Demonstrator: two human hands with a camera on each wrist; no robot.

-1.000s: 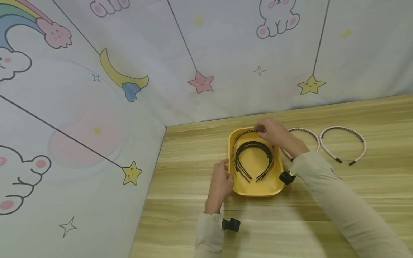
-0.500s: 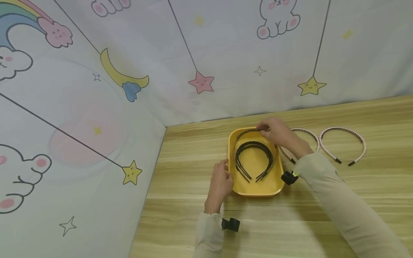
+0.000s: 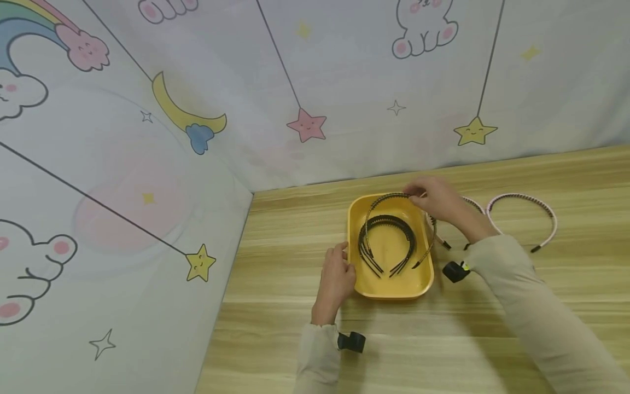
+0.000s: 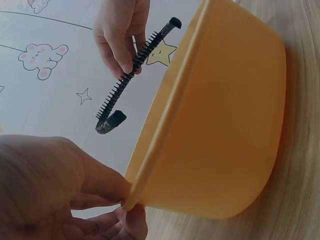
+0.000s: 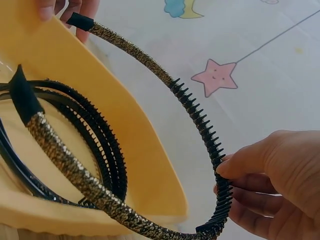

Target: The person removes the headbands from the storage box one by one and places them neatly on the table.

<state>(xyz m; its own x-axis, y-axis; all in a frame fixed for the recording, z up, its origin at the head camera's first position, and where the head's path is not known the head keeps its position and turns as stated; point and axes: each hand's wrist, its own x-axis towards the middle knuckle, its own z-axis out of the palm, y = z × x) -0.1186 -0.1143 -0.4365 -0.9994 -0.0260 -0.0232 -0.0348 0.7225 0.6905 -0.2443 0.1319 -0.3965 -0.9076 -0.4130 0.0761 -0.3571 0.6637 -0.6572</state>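
A gold-flecked black headband with inner comb teeth is pinched between the thumb and fingers of my right hand. It hangs above the yellow tub, tips pointing towards me in the head view. My left hand grips the tub's left rim, thumb on one side and fingers on the other in the left wrist view. Inside the tub lie several dark headbands, nested together. My right forearm covers part of the pale headbands beside the tub.
Right of the tub, two pale pink headbands lie on the wooden table: the nearer headband partly behind my right hand, the farther headband beyond it. A printed cloth wall stands along the table's back, another at the left.
My right hand has moved to the right and raised the gold-flecked headband out of the tub, away from the other dark ones. The left hand stays on the rim.
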